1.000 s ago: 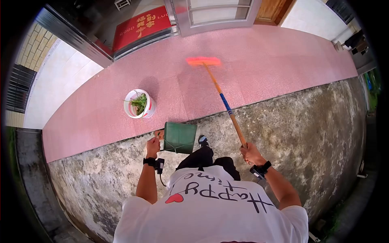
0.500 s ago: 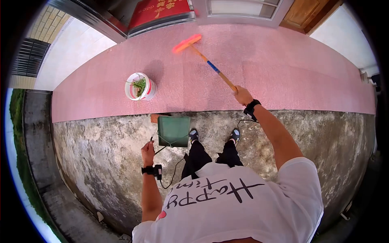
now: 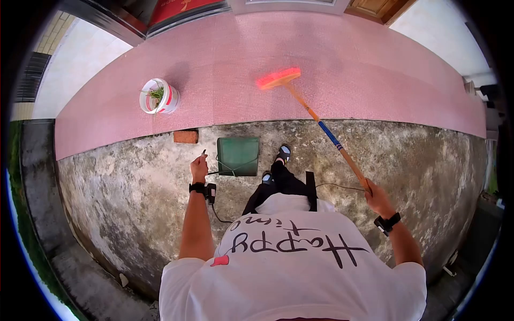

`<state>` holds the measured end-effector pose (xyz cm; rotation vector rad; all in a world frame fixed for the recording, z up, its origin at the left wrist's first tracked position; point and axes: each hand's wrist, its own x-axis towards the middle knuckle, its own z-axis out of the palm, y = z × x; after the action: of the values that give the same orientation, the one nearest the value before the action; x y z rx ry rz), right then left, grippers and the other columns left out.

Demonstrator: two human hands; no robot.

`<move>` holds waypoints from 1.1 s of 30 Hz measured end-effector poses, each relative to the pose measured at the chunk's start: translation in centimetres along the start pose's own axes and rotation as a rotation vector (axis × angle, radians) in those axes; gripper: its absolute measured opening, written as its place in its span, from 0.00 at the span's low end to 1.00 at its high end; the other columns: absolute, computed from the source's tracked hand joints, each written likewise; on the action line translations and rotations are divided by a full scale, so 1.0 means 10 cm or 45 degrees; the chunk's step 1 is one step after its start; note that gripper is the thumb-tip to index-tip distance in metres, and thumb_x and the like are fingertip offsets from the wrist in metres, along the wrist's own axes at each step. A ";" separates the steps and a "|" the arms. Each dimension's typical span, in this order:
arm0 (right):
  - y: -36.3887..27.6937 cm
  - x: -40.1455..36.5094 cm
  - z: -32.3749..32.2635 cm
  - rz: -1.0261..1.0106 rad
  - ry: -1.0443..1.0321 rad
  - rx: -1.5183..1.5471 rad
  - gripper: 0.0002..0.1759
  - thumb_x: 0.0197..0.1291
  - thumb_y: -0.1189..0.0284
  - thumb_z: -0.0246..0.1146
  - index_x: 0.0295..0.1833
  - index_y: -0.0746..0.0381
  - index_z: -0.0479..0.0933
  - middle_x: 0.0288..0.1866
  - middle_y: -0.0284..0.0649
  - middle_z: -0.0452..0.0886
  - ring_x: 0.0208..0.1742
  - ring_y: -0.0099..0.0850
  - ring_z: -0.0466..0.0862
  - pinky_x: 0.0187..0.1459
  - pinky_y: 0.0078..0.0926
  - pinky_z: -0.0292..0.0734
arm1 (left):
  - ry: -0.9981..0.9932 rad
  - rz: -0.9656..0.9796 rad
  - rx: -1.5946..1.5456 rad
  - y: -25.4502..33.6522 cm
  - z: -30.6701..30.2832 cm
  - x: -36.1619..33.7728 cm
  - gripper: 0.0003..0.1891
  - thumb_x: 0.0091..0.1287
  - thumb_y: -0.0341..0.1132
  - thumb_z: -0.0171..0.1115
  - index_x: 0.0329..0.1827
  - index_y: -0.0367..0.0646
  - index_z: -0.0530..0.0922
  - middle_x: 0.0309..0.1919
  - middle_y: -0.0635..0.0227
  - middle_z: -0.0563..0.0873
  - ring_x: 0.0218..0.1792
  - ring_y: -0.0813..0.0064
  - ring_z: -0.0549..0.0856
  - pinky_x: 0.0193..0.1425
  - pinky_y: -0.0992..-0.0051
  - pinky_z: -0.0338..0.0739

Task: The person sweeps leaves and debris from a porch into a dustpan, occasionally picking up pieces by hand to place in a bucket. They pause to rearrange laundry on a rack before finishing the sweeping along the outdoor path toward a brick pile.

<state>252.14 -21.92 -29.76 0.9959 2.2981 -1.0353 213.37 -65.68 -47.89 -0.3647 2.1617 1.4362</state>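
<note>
right hand (image 3: 377, 199) clenched on broom (image 3: 326, 132) handle, pulled back near-right since half a second ago; head drawn nearer across pink floor (image 3: 375, 80). left hand (image 3: 199, 168) fingers grasping dustpan (image 3: 238, 156) handle, pan on concrete (image 3: 134, 187). sweep stroke running inward.

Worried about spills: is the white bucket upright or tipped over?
Upright: the white bucket stands on the pink pavement with its open mouth facing up and green plant bits inside.

Outdoor daylight; pink speckled paving (image 3: 375, 64) across upper half of frame, stained grey concrete (image 3: 118, 203) below; red doormat (image 3: 179, 6) top centre-left, wooden door (image 3: 375, 6) upper right, white tiled floor (image 3: 80, 61) upper left
</note>
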 end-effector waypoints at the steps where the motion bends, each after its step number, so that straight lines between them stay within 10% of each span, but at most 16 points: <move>1: 0.03 -0.28 0.07 0.001 0.027 0.066 0.25 0.56 0.75 0.52 0.61 0.64 0.59 0.24 0.43 0.72 0.21 0.31 0.72 0.23 0.30 0.65 | -0.036 -0.002 -0.022 -0.04 0.13 -0.01 0.16 0.64 0.41 0.49 0.37 0.36 0.78 0.10 0.80 0.65 0.09 0.89 0.62 0.11 0.83 0.54; 7: -0.07 -0.96 0.26 0.436 -0.011 1.002 0.25 0.58 0.75 0.52 0.62 0.60 0.61 0.17 0.27 0.67 0.12 0.15 0.64 0.13 0.15 0.59 | -0.245 0.091 0.079 -0.49 0.92 -0.06 0.14 0.65 0.37 0.47 0.40 0.35 0.76 0.11 0.78 0.65 0.10 0.87 0.63 0.11 0.83 0.57; 14: 0.36 0.20 0.57 -0.183 0.332 0.225 0.23 0.53 0.72 0.53 0.56 0.65 0.63 0.18 0.49 0.72 0.17 0.44 0.73 0.20 0.37 0.65 | -0.257 0.227 0.177 -0.42 1.78 -0.14 0.13 0.63 0.34 0.47 0.41 0.37 0.77 0.13 0.77 0.68 0.12 0.85 0.65 0.13 0.81 0.59; 21: 0.51 -0.52 0.31 -0.050 0.053 0.132 0.21 0.53 0.75 0.52 0.54 0.67 0.62 0.27 0.59 0.73 0.30 0.52 0.74 0.29 0.40 0.67 | -0.215 0.227 0.281 -0.37 2.45 -0.08 0.12 0.61 0.33 0.49 0.38 0.37 0.79 0.13 0.66 0.71 0.16 0.79 0.66 0.22 0.72 0.62; 28: 0.69 -2.18 0.16 0.320 -0.228 0.800 0.25 0.56 0.75 0.54 0.61 0.64 0.60 0.21 0.37 0.72 0.19 0.19 0.68 0.19 0.20 0.63 | -0.197 0.131 0.125 -0.48 2.83 0.05 0.11 0.62 0.32 0.49 0.40 0.37 0.77 0.15 0.69 0.71 0.18 0.79 0.68 0.24 0.74 0.62; 33: 0.74 -2.83 0.71 0.518 -0.005 1.328 0.25 0.57 0.74 0.57 0.60 0.64 0.62 0.19 0.28 0.71 0.13 0.13 0.62 0.13 0.13 0.57 | -0.255 0.077 -0.018 -0.49 2.83 -0.15 0.11 0.61 0.33 0.50 0.39 0.37 0.78 0.14 0.71 0.71 0.14 0.79 0.68 0.17 0.73 0.62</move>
<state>276.75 -36.27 -19.98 1.7053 1.3411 -2.0534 224.60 -41.91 -59.54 -0.1542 2.0178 1.4558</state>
